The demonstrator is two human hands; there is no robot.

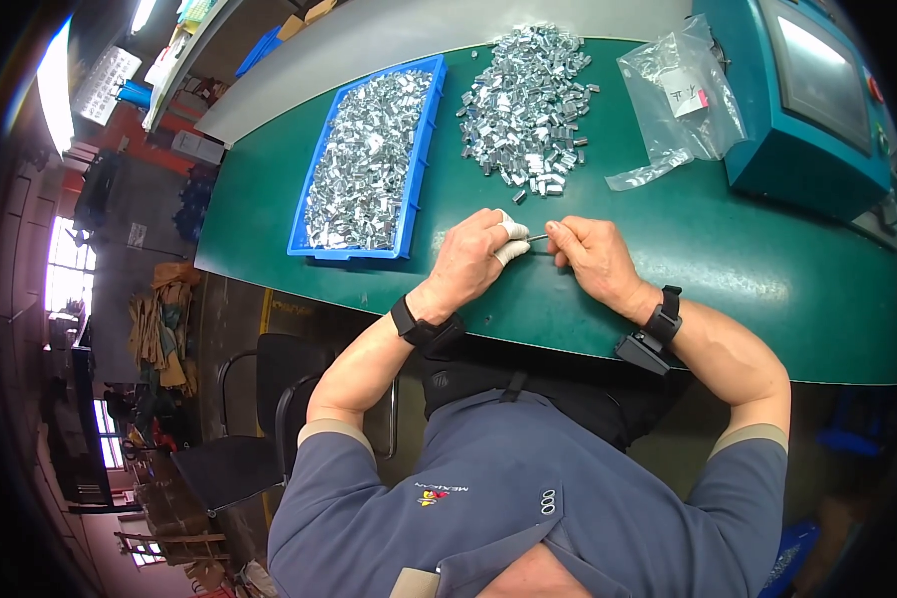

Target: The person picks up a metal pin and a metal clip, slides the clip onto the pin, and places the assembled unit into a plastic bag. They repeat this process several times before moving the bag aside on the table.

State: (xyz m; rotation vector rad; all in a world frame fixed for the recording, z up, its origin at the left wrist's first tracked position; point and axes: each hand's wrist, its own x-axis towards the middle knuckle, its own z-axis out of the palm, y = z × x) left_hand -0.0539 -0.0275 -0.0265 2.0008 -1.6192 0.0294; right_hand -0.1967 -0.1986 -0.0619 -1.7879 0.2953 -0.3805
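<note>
Hands pinch metal clip — green table, cluttered workshop.

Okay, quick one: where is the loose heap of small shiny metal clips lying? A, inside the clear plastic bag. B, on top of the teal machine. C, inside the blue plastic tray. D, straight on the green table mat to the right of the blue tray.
D: the loose heap of small shiny metal clips lies directly on the green table mat, right of the blue plastic tray, which holds its own separate load.

Blue tray, silver metal clips, green table.
</note>
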